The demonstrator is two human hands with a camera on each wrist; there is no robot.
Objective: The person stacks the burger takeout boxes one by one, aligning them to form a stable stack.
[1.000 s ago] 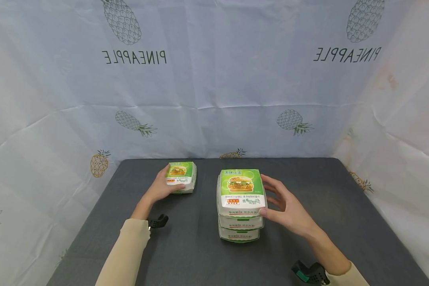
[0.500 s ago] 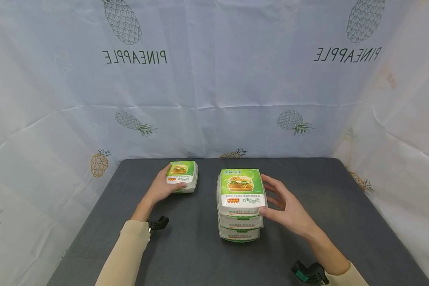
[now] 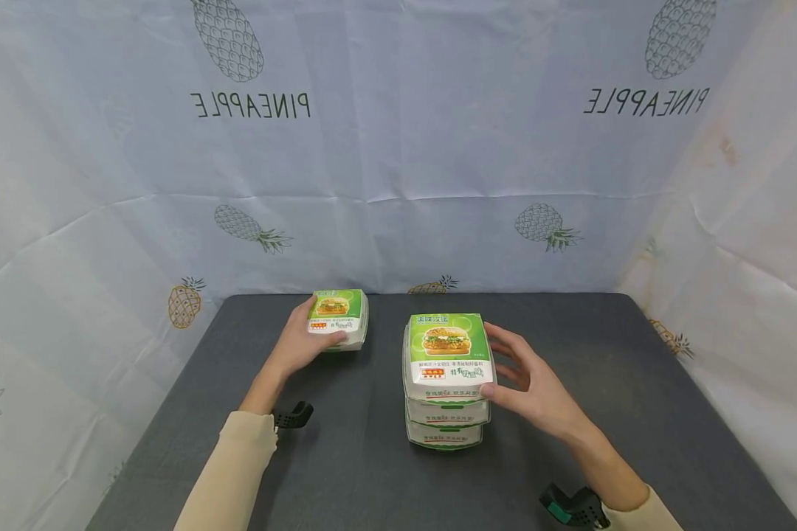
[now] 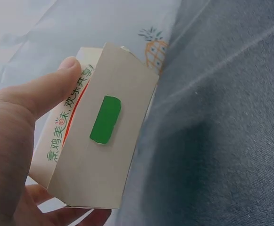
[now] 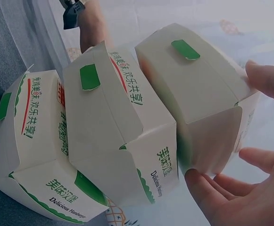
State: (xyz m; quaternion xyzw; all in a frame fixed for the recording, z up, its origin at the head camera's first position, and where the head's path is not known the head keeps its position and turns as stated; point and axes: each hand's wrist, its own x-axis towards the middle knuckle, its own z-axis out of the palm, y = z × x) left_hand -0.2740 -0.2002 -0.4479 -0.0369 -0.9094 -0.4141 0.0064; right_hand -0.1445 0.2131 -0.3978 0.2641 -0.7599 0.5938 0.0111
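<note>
My left hand (image 3: 299,341) grips a green and white hamburger box (image 3: 337,313) at the back left of the table. Its thumb lies along the front side and its fingers go round the left side. In the left wrist view this box (image 4: 99,150) is raised off the dark surface, with a shadow beneath. Near the middle of the table, three matching boxes stand stacked, slightly out of line. My right hand (image 3: 534,383) holds the top box (image 3: 448,354) from the right, thumb at the front corner. The middle box (image 5: 122,108) and bottom box (image 5: 42,146) lie below it.
The dark grey table (image 3: 359,472) runs back to a pale cloth backdrop (image 3: 438,155) printed with pineapples, which also hangs at both sides. A black strap device (image 3: 294,415) is on the left wrist, another device (image 3: 574,507) on the right.
The left hand's hamburger box first shifts slightly right, then rises a little off the table. The right hand and the stack hold almost the same place.
</note>
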